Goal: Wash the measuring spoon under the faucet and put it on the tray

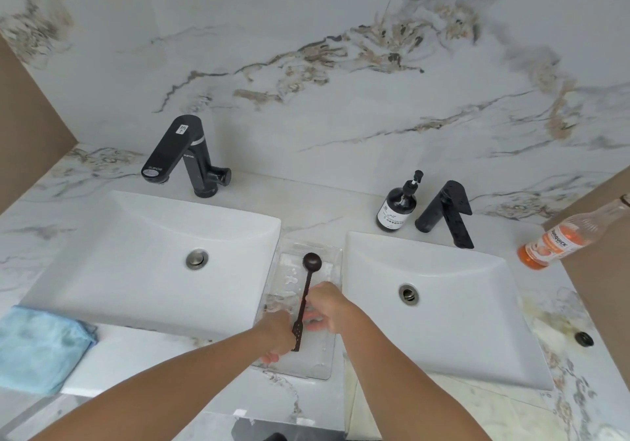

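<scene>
A dark, long-handled measuring spoon (311, 262) is over a clear plastic tray (315, 369) that lies on the counter between two white sinks. Its round bowl points away from me and its perforated handle end points toward me. My left hand (278, 336) holds the near end of the handle with curled fingers. My right hand (329, 307) pinches the handle at its middle. I cannot tell whether the spoon touches the tray. A black faucet (187, 157) stands behind the left sink (136, 236), and no water runs from it.
A second black faucet (446, 213) and a dark soap pump bottle (397, 207) stand behind the right sink (460, 321). An orange drink bottle (552, 242) stands at the far right. A blue cloth (37, 348) lies at the left front. A small black cap (583, 338) sits on the right counter.
</scene>
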### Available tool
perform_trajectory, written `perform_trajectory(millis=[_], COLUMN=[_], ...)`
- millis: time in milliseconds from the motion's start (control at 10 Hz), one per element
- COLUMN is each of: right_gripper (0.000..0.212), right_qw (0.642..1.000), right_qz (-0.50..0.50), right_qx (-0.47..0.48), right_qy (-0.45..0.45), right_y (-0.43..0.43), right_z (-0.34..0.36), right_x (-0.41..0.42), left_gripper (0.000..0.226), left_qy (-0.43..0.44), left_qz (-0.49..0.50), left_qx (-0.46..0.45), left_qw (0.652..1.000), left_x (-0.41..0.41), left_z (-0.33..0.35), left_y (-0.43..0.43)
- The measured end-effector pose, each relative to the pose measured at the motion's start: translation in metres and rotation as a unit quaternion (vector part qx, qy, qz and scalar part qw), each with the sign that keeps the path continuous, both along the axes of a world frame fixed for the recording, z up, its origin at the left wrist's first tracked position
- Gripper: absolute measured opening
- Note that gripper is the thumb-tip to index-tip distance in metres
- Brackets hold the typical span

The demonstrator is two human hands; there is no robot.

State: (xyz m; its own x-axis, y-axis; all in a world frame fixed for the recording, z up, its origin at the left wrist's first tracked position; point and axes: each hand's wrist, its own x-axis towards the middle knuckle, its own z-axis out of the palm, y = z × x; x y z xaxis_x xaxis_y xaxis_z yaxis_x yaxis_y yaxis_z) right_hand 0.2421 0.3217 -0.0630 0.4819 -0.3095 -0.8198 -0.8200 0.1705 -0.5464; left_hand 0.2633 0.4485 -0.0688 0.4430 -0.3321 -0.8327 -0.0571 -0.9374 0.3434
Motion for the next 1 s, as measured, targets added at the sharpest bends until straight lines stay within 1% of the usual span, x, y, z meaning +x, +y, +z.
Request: perform_trajectory(millis=[100,200,300,400,500,600,700,800,900,1000], right_gripper=[0.015,0.013,0.014,0.018,0.02,0.027,0.045,0.012,0.021,0.049], right_qw=[1.0,1.0,1.0,0.999,0.998,0.998,0.997,0.996,0.997,0.995], right_qz=[-0.006,-0.006,-0.008,-0.009,-0.022,-0.029,-0.036,-0.027,-0.004,0.012], right_qx=[0.003,0.008,0.019,0.03,0.028,0.029,0.044,0.066,0.074,0.084], right_qy=[0.0,-0.007,-0.02,-0.039,-0.045,-0.054,-0.055,-0.049,-0.032,-0.049], right_y=[0.002,0.002,0.0,-0.001,-0.002,-0.001,0.002,-0.004,-0.009,-0.014], right_z=[0.003,0.003,0.005,0.007,0.009,0.008,0.017,0.02,0.031,0.025], right_x=[-0.002,-0.004,-0.007,-0.01,-0.014,-0.017,-0.025,-0.031,-0.04,-0.045], left_gripper=[0.034,0.034,0.029,0.032,0.011,0.034,0.027,0.022,0.029,0.026], left_qy=[-0.019,-0.035,-0.054,-0.079,-0.097,-0.122,-0.117,-0.117,-0.113,-0.116], left_qz=[-0.025,-0.04,-0.048,-0.057,-0.068,-0.047,-0.029,0.007,0.038,0.037], left_qx=[0.015,0.024,0.033,0.038,0.035,0.017,0.025,0.016,0.018,0.037], left_qw=[0.999,0.998,0.997,0.995,0.992,0.991,0.992,0.993,0.993,0.992], left_x=[-0.003,-0.005,-0.008,-0.01,-0.012,-0.01,-0.014,-0.012,-0.011,-0.014], left_z=[0.0,0.001,0.003,0.001,0.004,0.0,0.006,0.018,0.038,0.055], left_y=[-0.001,-0.002,-0.003,-0.002,-0.001,0.002,0.002,-0.001,-0.005,-0.01])
